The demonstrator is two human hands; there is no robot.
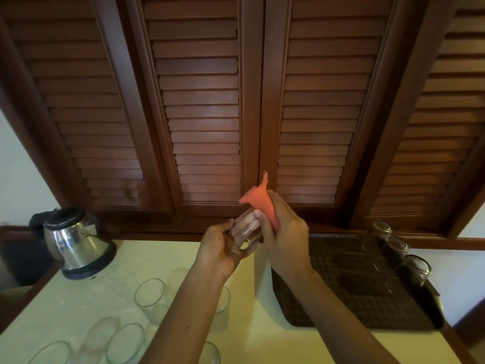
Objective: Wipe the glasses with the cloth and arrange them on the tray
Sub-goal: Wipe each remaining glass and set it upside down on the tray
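A clear drinking glass (245, 232) is held in the air above the pale yellow desk (262, 342), lying tilted on its side. The left hand (223, 248) cups it from below and from the left, its fingers (242, 231) curled round the far wall and showing through the glass. The right hand (284, 232) touches the glass from the right, gripping an orange cloth (258, 199) bunched in its fist; the cloth sticks up above those fingers (258, 214), and its fingertips press at the glass.

Right of the hands, just beyond the right wrist, a dark brown checked tray (354, 290) lies on the desk. 3 glasses (399, 246) stand upside down in a row along its far right edge.

Below and left of the hands, several more empty glasses (149, 295) stand upright on the desk, partly hidden by the left forearm.

Further left, a steel electric kettle (77, 243) with a black lid and base sits near the desk's back corner.

Behind everything rise dark wooden louvred doors (204, 106), with a pale wall at both sides.
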